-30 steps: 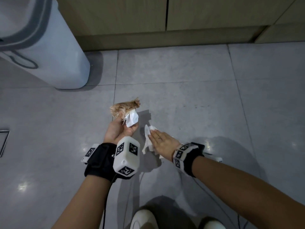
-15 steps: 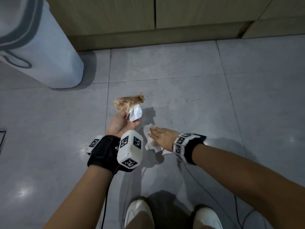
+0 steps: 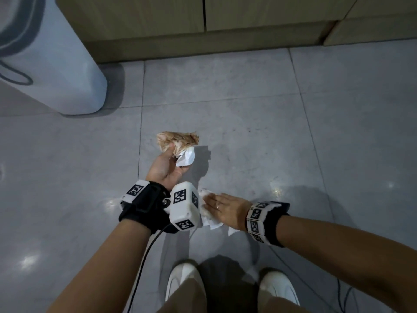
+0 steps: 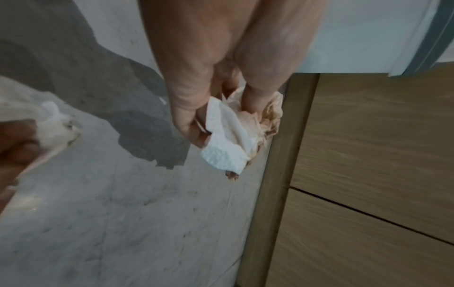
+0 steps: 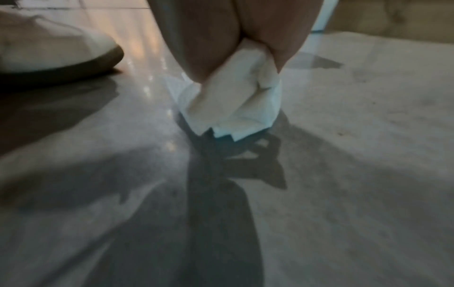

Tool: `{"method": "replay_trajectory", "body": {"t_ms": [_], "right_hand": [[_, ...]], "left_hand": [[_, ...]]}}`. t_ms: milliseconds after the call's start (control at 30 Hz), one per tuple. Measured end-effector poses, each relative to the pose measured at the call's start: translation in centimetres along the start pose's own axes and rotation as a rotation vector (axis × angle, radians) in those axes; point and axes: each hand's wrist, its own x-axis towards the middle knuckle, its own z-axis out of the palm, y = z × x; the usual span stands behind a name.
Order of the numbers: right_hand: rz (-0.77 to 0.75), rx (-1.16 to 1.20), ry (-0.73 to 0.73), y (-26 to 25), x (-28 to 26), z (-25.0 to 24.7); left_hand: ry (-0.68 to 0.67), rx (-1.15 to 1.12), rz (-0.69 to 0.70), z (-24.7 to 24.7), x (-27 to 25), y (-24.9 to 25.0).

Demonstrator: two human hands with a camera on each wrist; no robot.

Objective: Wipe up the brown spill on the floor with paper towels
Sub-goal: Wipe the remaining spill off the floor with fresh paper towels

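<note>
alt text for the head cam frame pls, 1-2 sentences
Right hand presses a white paper towel flat on the grey tiled floor, while the left hand holds up a crumpled, brown-stained paper towel wad. White shoes show below.

The crumpled towel is stained brown, with one white corner. The second paper towel looks plain white, though blurred. Pale grey floor tiles, tan wood-grain cabinets, white shoes, black-and-white checkered wristband tags.

Left hand is raised palm-up at 12 o'clock, fingers curled, pinching a soiled paper wad. Right hand lies flat, palm down, fingers pointing toward 9 o'clock, pressing a white paper towel.
</note>
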Motion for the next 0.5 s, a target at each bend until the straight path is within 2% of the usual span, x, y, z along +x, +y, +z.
{"method": "replay_trajectory", "body": {"t_ms": [33, 67, 100, 167, 267, 300, 367, 400, 467, 500], "right_hand": [[0.063, 0.06, -0.041, 0.2, -0.1, -0.5], [0.086, 0.062, 0.044, 0.5, 0.1, -1.3], [0.106, 0.063, 0.054, 0.4, 0.2, -1.5], [0.014, -0.019, 0.001, -0.2, -0.2, -0.9], [0.063, 0.066, -0.048, 0.1, -0.1, -0.7], [0.061, 0.033, -0.148, -0.2, -0.2, -1.1], [-0.043, 0.012, -0.097, -0.1, -0.7, 0.3], [-0.01, 0.057, -0.084, 0.3, -0.7, 0.1], [0.018, 0.046, 0.037, 0.7, -0.3, -2.0], [-0.009, 0.049, -0.001, 0.7, -0.2, -2.7]], "left_hand": [[0.0, 0.023, -0.006, -0.2, 0.2, -0.3], [0.003, 0.033, -0.01, -0.4, 0.4, -0.5], [0.002, 0.038, -0.014, -0.6, 0.5, -0.7], [-0.001, 0.056, -0.012, -0.8, 0.9, -1.0], [-0.007, 0.084, 0.0, -1.1, 1.4, -1.3], [-0.013, 0.093, 0.005, -1.2, 1.6, -1.3], [-0.015, 0.113, 0.024, -1.4, 2.0, -1.4], [-0.011, 0.124, 0.029, -1.5, 2.1, -1.4], [-0.024, 0.138, 0.049, -1.3, 2.0, -1.3], [-0.03, 0.159, 0.06, -1.2, 2.1, -1.3]]}}
